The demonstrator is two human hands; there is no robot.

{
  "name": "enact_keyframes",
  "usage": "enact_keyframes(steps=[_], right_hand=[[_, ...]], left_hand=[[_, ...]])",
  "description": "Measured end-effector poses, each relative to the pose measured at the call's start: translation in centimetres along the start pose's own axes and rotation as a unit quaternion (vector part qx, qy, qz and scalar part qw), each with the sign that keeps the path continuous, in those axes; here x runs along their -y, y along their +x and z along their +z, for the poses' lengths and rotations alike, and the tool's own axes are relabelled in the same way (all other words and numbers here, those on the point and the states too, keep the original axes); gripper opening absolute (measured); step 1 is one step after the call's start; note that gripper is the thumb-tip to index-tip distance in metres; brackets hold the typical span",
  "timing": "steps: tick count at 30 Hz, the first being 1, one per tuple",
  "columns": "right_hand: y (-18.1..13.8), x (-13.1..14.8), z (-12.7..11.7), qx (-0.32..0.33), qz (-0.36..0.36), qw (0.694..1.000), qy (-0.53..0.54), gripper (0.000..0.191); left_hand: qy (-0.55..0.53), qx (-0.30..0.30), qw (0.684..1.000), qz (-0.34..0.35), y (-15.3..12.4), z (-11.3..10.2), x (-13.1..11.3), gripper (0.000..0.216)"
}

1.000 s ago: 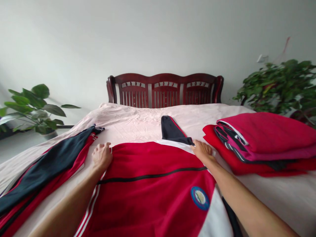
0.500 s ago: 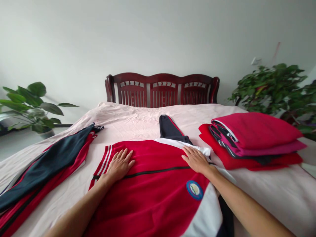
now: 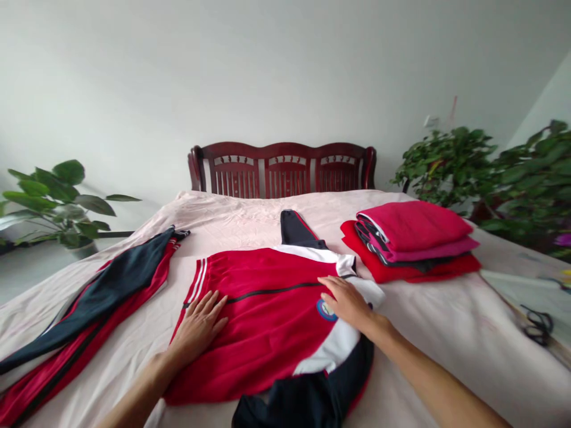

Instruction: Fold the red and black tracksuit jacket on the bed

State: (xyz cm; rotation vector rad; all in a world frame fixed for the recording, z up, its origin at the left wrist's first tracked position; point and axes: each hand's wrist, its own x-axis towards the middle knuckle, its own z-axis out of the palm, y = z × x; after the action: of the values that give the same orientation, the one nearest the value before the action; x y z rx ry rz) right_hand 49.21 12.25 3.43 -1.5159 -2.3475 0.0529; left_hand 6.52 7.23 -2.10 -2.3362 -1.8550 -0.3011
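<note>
A red jacket (image 3: 263, 321) with white and dark panels and a round badge lies spread flat on the bed (image 3: 446, 333). My left hand (image 3: 198, 324) rests flat on its left side, fingers stretched out. My right hand (image 3: 348, 300) lies flat on its right side, next to the badge and the white panel, fingers extended. A dark sleeve (image 3: 297, 229) sticks out beyond the jacket toward the headboard. Neither hand holds anything.
Red and dark trousers (image 3: 89, 303) lie stretched out at the left of the bed. A stack of folded red clothes (image 3: 410, 241) sits at the right. A wooden headboard (image 3: 281, 169) stands behind, with potted plants (image 3: 57, 202) on both sides. A dark tangled object (image 3: 537, 324) lies at far right.
Both hands have slid toward me across the jacket, from its far edge to its middle. The view has drawn back and turned right, showing more of the bed.
</note>
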Motion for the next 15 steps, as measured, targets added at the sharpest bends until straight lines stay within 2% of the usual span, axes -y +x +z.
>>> enact_keyframes(steps=[3,7,10,15], right_hand=[[-5.1,4.0,-1.3,-0.059,-0.081,0.99,0.099,0.035],[-9.7,7.9,-1.9,-0.033,-0.143,0.983,0.108,0.017],[-10.8,8.3,-1.3,-0.013,-0.146,0.986,0.08,0.02],[-10.3,7.0,0.3,-0.024,-0.127,0.991,0.046,0.034]], left_hand=[[-0.05,-0.013,0.998,0.023,-3.5,-0.9,-0.8,0.051],[-0.09,-0.055,0.993,0.058,-7.1,-2.8,-2.9,0.052],[-0.082,-0.071,0.989,0.097,-8.3,-3.5,-4.0,0.053],[-0.052,-0.038,0.988,0.143,-8.7,-3.4,-3.6,0.055]])
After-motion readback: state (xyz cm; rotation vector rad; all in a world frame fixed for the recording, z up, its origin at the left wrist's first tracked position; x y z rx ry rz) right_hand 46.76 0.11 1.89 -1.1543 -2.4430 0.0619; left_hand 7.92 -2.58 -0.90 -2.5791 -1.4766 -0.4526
